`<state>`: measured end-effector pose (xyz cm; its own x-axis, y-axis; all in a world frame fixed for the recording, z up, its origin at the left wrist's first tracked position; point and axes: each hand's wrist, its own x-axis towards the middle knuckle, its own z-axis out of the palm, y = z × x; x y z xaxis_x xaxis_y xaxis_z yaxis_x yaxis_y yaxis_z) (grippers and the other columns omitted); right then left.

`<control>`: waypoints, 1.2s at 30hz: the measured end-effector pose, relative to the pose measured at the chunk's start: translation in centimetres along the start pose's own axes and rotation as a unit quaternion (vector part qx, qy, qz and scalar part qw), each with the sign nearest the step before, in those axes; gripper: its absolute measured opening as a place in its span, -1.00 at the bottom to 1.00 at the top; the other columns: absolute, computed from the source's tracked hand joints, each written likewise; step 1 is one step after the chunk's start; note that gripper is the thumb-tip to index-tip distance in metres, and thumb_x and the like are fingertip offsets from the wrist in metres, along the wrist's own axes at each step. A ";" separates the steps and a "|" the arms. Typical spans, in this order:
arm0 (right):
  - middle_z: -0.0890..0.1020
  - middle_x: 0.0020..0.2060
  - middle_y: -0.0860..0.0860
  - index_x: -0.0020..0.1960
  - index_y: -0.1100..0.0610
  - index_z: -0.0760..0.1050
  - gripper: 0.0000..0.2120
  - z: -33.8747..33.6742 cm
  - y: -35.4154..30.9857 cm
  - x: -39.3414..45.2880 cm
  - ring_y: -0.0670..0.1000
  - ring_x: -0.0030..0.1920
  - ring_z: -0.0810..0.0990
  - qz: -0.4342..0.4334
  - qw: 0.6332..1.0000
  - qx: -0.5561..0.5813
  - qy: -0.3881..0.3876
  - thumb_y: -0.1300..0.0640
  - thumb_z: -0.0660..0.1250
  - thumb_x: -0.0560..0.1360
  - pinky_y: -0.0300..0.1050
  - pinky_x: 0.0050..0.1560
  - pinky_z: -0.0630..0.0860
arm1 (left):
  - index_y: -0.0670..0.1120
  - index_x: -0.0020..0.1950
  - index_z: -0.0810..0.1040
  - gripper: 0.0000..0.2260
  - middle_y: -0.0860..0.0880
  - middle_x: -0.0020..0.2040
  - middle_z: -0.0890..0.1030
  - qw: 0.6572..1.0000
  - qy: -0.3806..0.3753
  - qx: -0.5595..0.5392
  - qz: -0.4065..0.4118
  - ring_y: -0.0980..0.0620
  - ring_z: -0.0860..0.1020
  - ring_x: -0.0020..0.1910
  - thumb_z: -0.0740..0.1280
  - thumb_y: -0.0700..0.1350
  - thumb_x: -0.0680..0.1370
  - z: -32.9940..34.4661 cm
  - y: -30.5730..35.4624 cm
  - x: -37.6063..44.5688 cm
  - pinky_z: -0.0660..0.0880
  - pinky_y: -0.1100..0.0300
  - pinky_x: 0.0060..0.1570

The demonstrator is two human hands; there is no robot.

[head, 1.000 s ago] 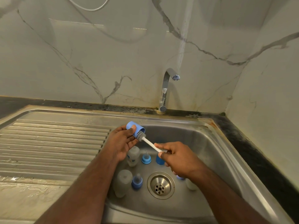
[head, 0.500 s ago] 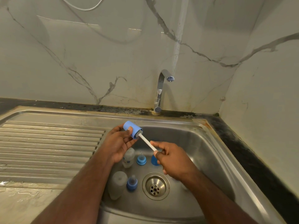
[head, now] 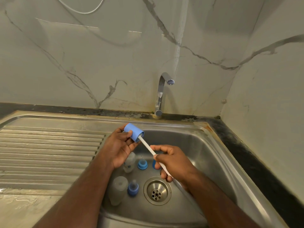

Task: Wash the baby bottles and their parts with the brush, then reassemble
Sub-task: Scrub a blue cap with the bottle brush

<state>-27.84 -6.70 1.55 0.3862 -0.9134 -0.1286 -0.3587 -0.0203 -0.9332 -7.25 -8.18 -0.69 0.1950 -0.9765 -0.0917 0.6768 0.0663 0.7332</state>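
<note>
Just above the centre of the frame, the left hand (head: 120, 146) grips a blue bottle cap (head: 133, 132) on its side, thumb over the wall and fingers behind, with the open mouth turned right and down so the brush can enter. The right hand (head: 171, 159) pinches the white handle of the bottle brush (head: 148, 147) between thumb and curled fingers, partway down its length; that hold looks suited to twisting it. The bristle head sits inside the cap's mouth, so scrubbing the cap seems to be the step in hand. Both are held over the steel sink (head: 218, 155), probably so drips fall into the basin. Below, left of the drain (head: 157, 190), two frosted bottles (head: 118, 189) lie near two blue nipple collars (head: 133, 188), apparently waiting. No water runs from the tap (head: 162, 89).
</note>
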 end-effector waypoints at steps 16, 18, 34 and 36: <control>0.55 0.18 -0.04 0.50 -0.15 0.35 -0.52 0.2 0.9 0.5 0.00 0.16 0.54 -0.109 0.926 -0.351 0.088 0.12 0.20 0.60 -0.10 0.19 0.50 | -0.08 0.23 0.58 -0.81 -0.16 0.04 0.71 0.987 0.091 0.133 0.011 -0.05 0.70 -0.09 0.38 -0.15 0.62 0.4 -1.2 -0.1 0.63 0.12 -0.15; 0.55 0.23 0.00 0.51 -0.10 0.35 -0.48 0.3 0.7 0.3 0.02 0.20 0.53 -0.105 0.930 -0.346 0.065 0.18 0.21 0.57 -0.12 0.22 0.48 | -0.11 0.23 0.56 -0.82 -0.18 0.04 0.70 0.988 0.090 0.125 0.016 -0.05 0.72 -0.10 0.36 -0.19 0.62 0.5 -1.3 0.0 0.65 0.12 -0.15; 0.59 -0.17 -0.19 0.46 -0.13 0.43 -0.56 -0.4 -0.4 -0.2 -0.13 -0.29 0.55 -0.047 0.979 -0.199 0.013 0.14 0.24 0.61 -0.24 -0.25 0.49 | -0.22 0.39 0.44 -0.71 -0.33 0.20 0.62 0.996 0.074 0.045 0.018 -0.18 0.68 0.01 0.25 -0.32 0.66 0.5 -1.1 1.0 0.70 0.06 -0.17; 0.65 0.08 -0.08 0.49 -0.13 0.38 -0.55 -0.2 -0.4 -0.4 -0.07 -0.11 0.61 -0.077 0.963 -0.253 0.051 0.12 0.21 0.63 -0.18 -0.07 0.54 | -0.22 0.42 0.43 -0.68 -0.34 0.22 0.62 0.996 0.075 0.040 0.017 -0.20 0.70 0.04 0.25 -0.31 0.66 0.3 -1.1 1.1 0.69 0.03 -0.12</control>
<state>-27.97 -6.39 2.06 0.3913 -0.9185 0.0560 -0.6818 -0.3303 -0.6528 -7.98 -9.40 -1.39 0.3243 -0.9321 -0.1613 0.6102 0.0758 0.7886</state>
